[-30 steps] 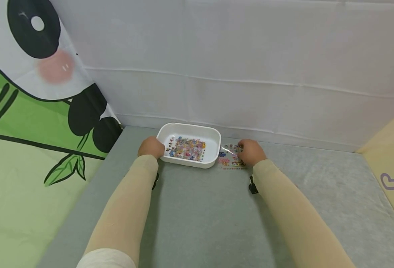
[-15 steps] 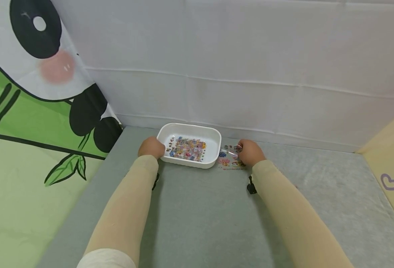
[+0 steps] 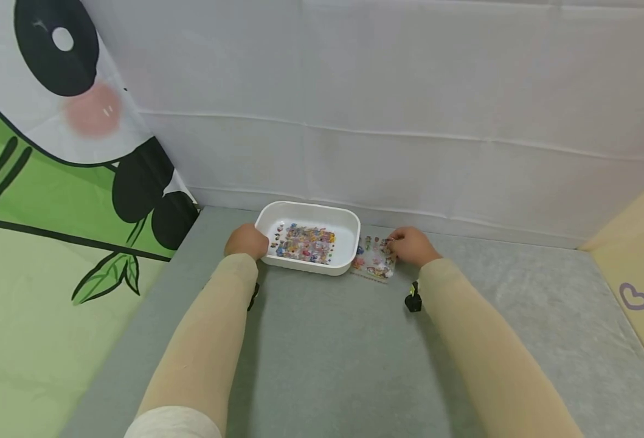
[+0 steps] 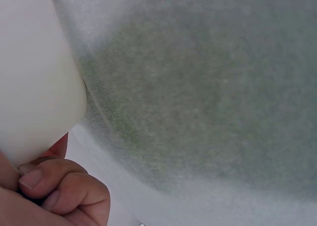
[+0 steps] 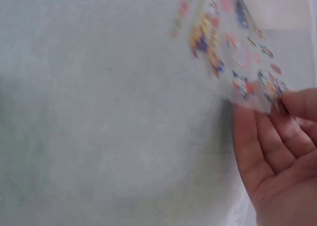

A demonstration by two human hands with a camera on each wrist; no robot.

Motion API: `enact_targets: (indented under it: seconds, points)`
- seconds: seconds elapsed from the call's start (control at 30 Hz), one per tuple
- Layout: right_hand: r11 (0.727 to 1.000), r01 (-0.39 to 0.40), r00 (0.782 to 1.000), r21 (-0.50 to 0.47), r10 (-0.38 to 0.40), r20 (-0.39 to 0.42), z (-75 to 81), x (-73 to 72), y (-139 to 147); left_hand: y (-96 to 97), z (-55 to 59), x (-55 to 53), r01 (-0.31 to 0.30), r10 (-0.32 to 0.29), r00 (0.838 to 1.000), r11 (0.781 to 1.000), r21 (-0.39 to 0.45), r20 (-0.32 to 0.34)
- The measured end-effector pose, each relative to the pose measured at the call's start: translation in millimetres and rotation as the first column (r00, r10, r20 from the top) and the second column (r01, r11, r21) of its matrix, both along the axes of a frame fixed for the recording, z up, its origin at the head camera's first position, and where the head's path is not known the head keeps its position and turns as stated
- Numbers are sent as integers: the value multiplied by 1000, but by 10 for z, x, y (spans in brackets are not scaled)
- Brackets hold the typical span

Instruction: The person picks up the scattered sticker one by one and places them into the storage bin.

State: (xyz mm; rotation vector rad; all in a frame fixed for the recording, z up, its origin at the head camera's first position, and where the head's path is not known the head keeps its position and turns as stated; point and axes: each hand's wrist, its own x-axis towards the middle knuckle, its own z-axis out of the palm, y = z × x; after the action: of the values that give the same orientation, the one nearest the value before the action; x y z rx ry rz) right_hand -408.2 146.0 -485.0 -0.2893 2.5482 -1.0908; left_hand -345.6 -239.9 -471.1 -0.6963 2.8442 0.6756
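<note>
A white rectangular tray (image 3: 345, 237) stands on the grey surface near the back wall. Several clear sheets of colourful cartoon stickers (image 3: 306, 244) lie in a heap inside it. My left hand (image 3: 247, 241) grips the tray's left end; the left wrist view has its curled fingers (image 4: 74, 186) at the white wall. Just right of the tray, my right hand (image 3: 412, 245) pinches a transparent sticker sheet (image 3: 373, 258) by its right edge. In the right wrist view thumb and fingers hold a corner of that sheet (image 5: 237, 55), which bends up, and the other fingers lie beneath it.
A grey cloth (image 3: 327, 353) covers the table. Close behind the tray rises a white fabric wall (image 3: 387, 121). A printed panel with a cartoon face and green (image 3: 53, 182) borders the left side, and a yellow panel (image 3: 639, 292) the right.
My right hand has lifted its edge of the sticker sheet, and the sheet has tilted and turned towards the tray. The left hand and tray have stayed in place.
</note>
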Motion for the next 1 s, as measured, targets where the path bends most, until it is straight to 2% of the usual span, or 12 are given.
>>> enact_targets:
  seconds: [0.1,0.2,0.4,0.6,0.73,1.0]
  points:
    - [994,43,994,-98,-33,106,3,-12,29,1,-7,-4,5,-5,1000,1000,-9,-1]
    - [976,104,978,-190,-67,196,13,-1,49,4,-8,-3,7,-7,1000,1000,-12,-1]
    - [952,165,954,-258,-88,286,44,29,73,15,9,12,8,-8,1000,1000,-11,-5]
    - [926,208,941,-314,-101,323,46,13,135,34,39,24,13,-13,1000,1000,-20,2]
    - [913,216,939,-345,-98,329,39,18,217,35,25,17,7,-7,1000,1000,-17,-1]
    - [931,197,946,-309,-97,310,109,33,405,45,14,5,4,-4,1000,1000,-19,1]
